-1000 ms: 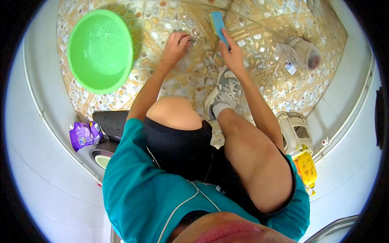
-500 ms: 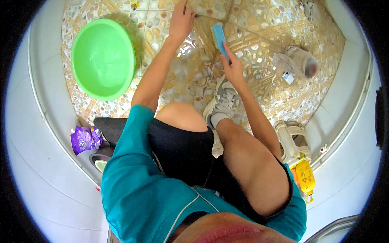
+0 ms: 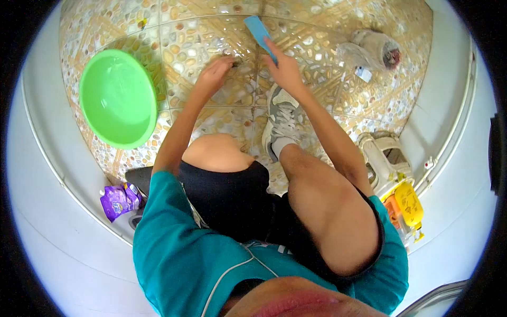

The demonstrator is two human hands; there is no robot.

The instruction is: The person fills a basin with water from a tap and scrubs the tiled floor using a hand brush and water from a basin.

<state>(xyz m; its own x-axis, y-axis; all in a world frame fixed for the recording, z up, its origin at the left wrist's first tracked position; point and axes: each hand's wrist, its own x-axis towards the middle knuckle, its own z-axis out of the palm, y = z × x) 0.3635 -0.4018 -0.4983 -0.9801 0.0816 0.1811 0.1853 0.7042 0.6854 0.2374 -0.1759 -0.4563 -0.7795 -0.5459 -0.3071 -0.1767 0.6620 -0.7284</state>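
Note:
My right hand [image 3: 287, 72] is closed round the handle of a blue scrubbing brush [image 3: 256, 30]. The brush is tilted over the wet pebble-patterned floor tiles [image 3: 211, 39], its bristles mostly hidden from this angle. To its left, my left hand [image 3: 215, 74] is low at the floor with its fingers curled together. Something small and dark shows at those fingertips, too small to name. A light green basin [image 3: 119, 100] stands on the floor left of my left hand, and a little water seems to shine inside it.
A clear plastic bag with a roll-like thing [image 3: 369, 50] lies at the right. A purple packet [image 3: 120, 202] is at the lower left. A beige stool [image 3: 388, 153] and a yellow container [image 3: 408, 204] stand by the right wall. My grey shoe [image 3: 282, 119] is between my arms.
My left hand has come back toward my body, staying low at the floor. My right hand has shifted left with the brush. The view has tilted, so the basin appears lower.

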